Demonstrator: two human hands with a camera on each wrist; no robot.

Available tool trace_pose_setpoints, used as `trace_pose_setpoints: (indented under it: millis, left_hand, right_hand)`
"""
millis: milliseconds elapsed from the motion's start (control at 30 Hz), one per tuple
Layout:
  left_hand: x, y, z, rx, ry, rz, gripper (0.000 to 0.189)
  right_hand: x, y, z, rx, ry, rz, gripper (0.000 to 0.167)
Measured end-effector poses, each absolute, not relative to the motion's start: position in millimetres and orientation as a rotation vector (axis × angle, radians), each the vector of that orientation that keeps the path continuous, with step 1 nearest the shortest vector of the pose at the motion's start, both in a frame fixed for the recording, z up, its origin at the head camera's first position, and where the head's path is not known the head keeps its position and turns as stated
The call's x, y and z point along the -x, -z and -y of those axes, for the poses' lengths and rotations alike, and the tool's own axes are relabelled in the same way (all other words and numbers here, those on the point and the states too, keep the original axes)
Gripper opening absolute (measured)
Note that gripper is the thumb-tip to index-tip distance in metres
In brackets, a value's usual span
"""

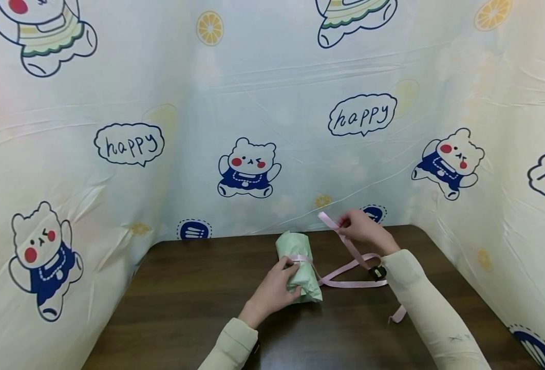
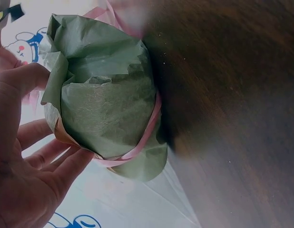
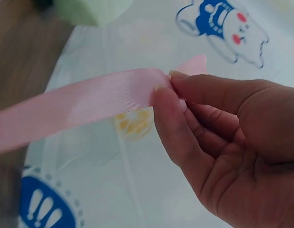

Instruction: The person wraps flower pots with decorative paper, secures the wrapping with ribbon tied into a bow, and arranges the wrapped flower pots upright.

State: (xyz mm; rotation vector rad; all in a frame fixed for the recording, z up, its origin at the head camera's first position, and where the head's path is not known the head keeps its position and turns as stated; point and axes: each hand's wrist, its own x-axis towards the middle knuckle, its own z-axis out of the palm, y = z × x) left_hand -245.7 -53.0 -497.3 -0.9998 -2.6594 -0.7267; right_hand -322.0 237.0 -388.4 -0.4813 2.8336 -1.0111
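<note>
Cartoon-printed curtain (image 1: 281,103) is hanging behind the desk (image 1: 189,303), where a green parcel (image 1: 306,279) is lying at lower centre. Pink ribbon (image 3: 94,99) is circling it; the loose lengths are seemingly needing a knot. My left hand (image 1: 273,291) is gripping the parcel, my right hand (image 1: 365,227) pinching the ribbon near one end.
</note>
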Motion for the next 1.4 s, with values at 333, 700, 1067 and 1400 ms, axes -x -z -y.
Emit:
trace_pose_setpoints:
  millis: [333, 700, 1067, 1400]
  left_hand:
    - [245.1, 497.5, 53.0, 0.992, 0.728, 2.671, 0.055]
    - [244.9, 500.2, 51.5, 1.02, 0.797, 2.604, 0.048]
    - [245.4, 496.9, 48.1, 1.036, 0.774, 2.555, 0.045]
    - [248.3, 500.0, 51.5, 1.038, 0.729, 2.51, 0.042]
  right_hand:
    - [335.6, 367.5, -176.4, 0.798, 0.871, -2.831, 0.005]
    - [344.4, 375.0, -116.8, 0.936, 0.878, -2.799, 0.003]
    - [347.9, 364.9, -65.0, 1.024, 0.899, -2.906, 0.005]
    - [339.3, 379.3, -40.8, 1.285, 0.952, -2.519, 0.028]
